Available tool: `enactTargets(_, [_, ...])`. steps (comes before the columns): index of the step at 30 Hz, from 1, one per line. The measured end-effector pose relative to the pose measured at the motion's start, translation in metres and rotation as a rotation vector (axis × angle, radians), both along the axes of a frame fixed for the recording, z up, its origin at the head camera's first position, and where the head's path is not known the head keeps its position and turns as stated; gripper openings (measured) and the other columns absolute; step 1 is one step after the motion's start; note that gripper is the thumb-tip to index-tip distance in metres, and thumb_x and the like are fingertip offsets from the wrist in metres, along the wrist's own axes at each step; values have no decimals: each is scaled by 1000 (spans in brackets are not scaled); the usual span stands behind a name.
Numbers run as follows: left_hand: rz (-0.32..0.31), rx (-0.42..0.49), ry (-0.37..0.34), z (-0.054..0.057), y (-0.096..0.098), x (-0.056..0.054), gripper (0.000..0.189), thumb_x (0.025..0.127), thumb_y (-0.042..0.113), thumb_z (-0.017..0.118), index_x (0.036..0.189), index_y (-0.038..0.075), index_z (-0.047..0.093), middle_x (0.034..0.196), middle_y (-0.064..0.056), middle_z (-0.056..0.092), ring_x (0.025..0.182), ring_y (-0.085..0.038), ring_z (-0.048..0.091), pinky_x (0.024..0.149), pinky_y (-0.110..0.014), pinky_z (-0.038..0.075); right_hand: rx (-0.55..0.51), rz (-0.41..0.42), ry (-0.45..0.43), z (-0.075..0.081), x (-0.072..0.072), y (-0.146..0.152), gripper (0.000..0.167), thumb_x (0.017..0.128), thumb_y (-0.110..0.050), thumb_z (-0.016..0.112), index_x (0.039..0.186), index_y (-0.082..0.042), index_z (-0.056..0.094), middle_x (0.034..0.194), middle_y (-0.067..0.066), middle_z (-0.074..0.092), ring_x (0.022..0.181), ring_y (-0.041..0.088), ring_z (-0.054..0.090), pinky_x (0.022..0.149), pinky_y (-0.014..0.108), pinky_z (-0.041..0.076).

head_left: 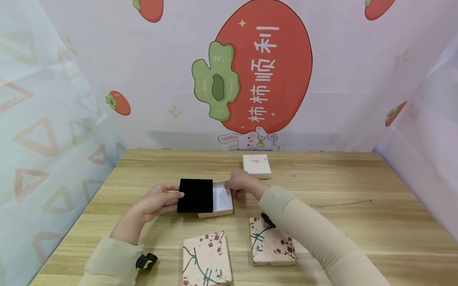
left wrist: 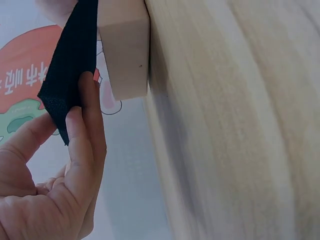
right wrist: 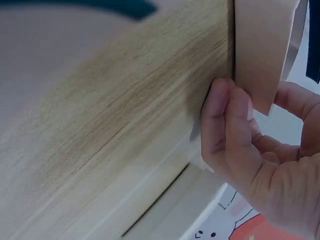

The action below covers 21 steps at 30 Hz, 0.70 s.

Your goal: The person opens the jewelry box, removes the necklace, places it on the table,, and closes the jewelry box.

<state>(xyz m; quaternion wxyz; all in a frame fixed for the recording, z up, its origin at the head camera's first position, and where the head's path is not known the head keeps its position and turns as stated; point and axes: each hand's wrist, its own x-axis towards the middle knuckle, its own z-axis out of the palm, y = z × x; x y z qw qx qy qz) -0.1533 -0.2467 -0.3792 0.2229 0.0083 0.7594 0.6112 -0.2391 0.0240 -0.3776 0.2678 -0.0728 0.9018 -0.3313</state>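
My left hand (head_left: pixel 160 200) pinches a thin black square pad (head_left: pixel 196 196) by its left edge, thumb on top and fingers beneath. The pad is held tilted over the left part of an open, shallow box (head_left: pixel 216 213) with pale pink outer walls and a white inside. In the left wrist view, the pad (left wrist: pixel 75 55) stands apart from the near end of the box wall (left wrist: pixel 127 60). My right hand (head_left: pixel 244 182) grips the box at its far right corner. The right wrist view shows fingertips (right wrist: pixel 239 102) against the outer wall and the thumb at the rim.
Two blossom-patterned square boxes or lids (head_left: pixel 207 258) lie near the front, the right one (head_left: pixel 272 242) partly beneath my right forearm. A small white box (head_left: pixel 257 166) stands at the back. Two thin chains (head_left: pixel 316 174) are stretched out on the wooden table (head_left: pixel 143 167) to the right.
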Motion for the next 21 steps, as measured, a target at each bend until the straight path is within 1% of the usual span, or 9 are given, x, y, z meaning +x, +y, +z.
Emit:
enactTargets(3, [3,-4,3,2,2,1,66,100,18,56,149,-15,25,149,-34,39,135,-40,47,104,-39,51,-71,-47,-14,0,-2,4,31,93,-12,65,65,-6,54,64,5,56,57,15,57,62,31,59])
enactTargets(5, [7,-2,4,3,4,2,67,100,17,56,149,-15,24,150,-34,38,136,-40,47,104,-39,51,-128,-77,-33,0,-3,6,29,93,-10,65,66,-5,54,68,5,57,59,15,59,66,33,61])
enactTargets(7, [6,-1,7,3,5,2,67,100,17,56,148,-16,24,149,-35,39,133,-38,50,103,-38,51,-173,-94,-59,0,-4,7,24,93,-9,65,71,-2,57,72,5,58,61,15,59,68,34,61])
enactTargets(9, [4,1,8,4,7,2,66,100,17,56,148,-16,24,148,-34,40,131,-35,52,103,-38,52,-203,-102,-84,0,-5,9,18,93,-9,65,79,1,63,74,6,60,62,16,60,67,34,61])
enactTargets(12, [6,5,3,5,10,3,67,100,17,56,149,-15,24,149,-34,40,132,-35,52,103,-37,51,-236,-112,-132,-1,-6,11,16,94,-11,64,86,3,65,72,7,60,60,17,60,66,34,61])
enactTargets(14, [3,7,1,6,11,3,69,101,18,56,150,-15,21,150,-34,37,134,-38,49,104,-38,50,-258,-126,-172,-1,-7,14,17,95,-13,64,85,1,64,69,7,59,58,17,60,64,32,61])
enactTargets(17, [9,16,-2,8,13,3,71,101,18,56,151,-15,17,151,-35,34,137,-42,44,105,-39,49,-282,-139,-212,-1,-9,17,23,96,-17,64,78,-3,61,67,7,58,57,17,60,60,29,59])
enactTargets(19, [16,23,0,10,14,3,72,101,18,55,151,-14,16,152,-35,33,137,-42,45,104,-37,50,-304,-143,-230,-1,-9,19,26,97,-19,64,76,-4,59,68,7,57,58,17,60,60,28,58])
enactTargets(21, [23,28,3,11,14,3,72,101,18,55,152,-14,15,152,-35,33,135,-39,48,103,-34,51,-323,-139,-239,0,-9,21,25,97,-22,65,80,-4,61,71,7,58,61,17,61,61,28,59])
